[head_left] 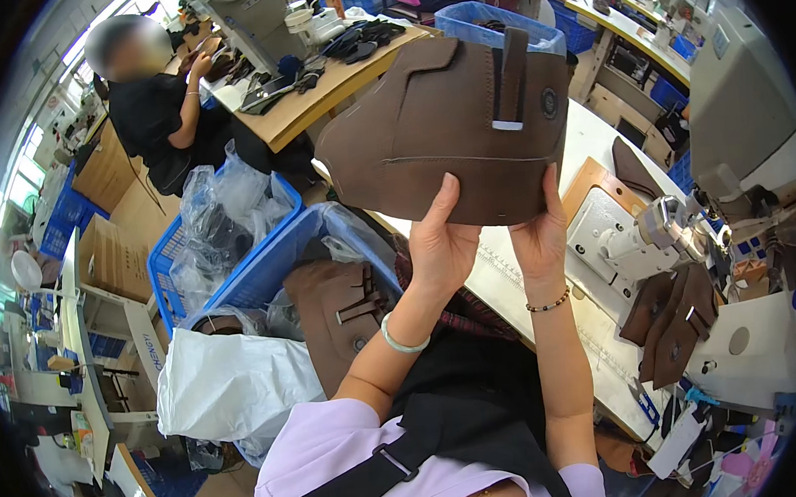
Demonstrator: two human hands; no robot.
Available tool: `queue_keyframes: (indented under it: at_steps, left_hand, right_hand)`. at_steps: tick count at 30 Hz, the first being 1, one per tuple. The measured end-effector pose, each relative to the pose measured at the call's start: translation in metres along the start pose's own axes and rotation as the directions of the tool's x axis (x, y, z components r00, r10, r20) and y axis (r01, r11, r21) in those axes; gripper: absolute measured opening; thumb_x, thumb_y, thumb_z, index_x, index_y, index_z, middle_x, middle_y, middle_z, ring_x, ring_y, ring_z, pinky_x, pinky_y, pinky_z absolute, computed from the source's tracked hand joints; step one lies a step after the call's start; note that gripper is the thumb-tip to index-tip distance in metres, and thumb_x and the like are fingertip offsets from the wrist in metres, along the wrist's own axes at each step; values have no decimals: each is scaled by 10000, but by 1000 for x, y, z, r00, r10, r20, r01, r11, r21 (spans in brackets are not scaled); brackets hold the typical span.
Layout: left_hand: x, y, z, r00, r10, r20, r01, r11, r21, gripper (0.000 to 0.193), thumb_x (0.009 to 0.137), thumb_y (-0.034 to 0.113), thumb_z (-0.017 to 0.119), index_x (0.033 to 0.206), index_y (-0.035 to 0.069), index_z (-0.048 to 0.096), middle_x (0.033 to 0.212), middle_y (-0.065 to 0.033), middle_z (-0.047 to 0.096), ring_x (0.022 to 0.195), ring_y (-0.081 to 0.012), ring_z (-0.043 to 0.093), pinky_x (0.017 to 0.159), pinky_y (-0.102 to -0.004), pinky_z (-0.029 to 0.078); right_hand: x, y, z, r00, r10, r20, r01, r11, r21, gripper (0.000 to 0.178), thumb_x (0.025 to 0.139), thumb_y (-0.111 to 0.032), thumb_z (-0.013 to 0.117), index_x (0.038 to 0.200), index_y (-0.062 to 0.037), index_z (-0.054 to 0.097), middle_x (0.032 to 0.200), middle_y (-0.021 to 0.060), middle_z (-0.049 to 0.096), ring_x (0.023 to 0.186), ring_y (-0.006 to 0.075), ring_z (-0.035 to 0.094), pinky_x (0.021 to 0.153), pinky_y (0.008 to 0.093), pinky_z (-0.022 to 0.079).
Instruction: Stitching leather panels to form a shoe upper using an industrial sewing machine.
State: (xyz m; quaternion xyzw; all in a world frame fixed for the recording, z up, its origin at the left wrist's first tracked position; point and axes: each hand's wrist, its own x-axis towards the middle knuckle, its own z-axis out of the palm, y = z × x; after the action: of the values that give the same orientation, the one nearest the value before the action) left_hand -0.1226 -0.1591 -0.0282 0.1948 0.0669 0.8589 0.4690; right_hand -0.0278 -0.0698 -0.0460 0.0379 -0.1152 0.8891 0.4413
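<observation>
Centrally, a brown leather piece is raised in front of the person, clear of the white worktop. The left hand grips its lower edge and the right hand its lower right corner: both thumbs press the near face, while the other fingers are largely hidden behind. Holding it from below presumably leaves the seam, strap and round mark exposed to view, and the two spaced grips probably keep the panel from sagging. At right, similar brown pieces lie beside the sewing machine, perhaps for easy reach. At left, another brown piece rests in a blue crate, whose walls likely keep it contained; a white bag lies alongside.
</observation>
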Motion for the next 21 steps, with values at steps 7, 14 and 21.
queue_keyframes:
  at_steps: [7, 14, 21]
  left_hand:
    - [-6, 1, 11, 995, 93, -44, -86, 986, 144, 276, 951, 123, 531, 1208, 25, 502, 1183, -92, 579, 1089, -191, 587, 937, -334, 506]
    - [-8, -2, 11, 987, 139, -79, -122, 973, 198, 262, 939, 104, 554, 1181, 14, 510, 1163, -94, 581, 1061, -185, 595, 909, -322, 519]
    - [-9, -3, 12, 980, 160, -121, -132, 969, 210, 254, 935, 97, 562, 1173, 20, 517, 1146, -83, 584, 1050, -175, 596, 899, -308, 521]
  right_hand:
    - [1, 0, -7, 998, 27, 54, -29, 999, 46, 304, 958, -178, 527, 1237, -56, 536, 1215, 110, 604, 1120, 217, 586, 961, 374, 510]
    - [1, -1, -11, 1000, 15, 3, -15, 999, 40, 289, 956, -149, 528, 1219, -31, 539, 1199, 125, 609, 1106, 217, 594, 943, 367, 524]
    - [1, 0, -11, 999, 7, -41, -5, 999, 40, 287, 947, -135, 544, 1207, -15, 542, 1182, 134, 617, 1102, 226, 595, 942, 374, 525]
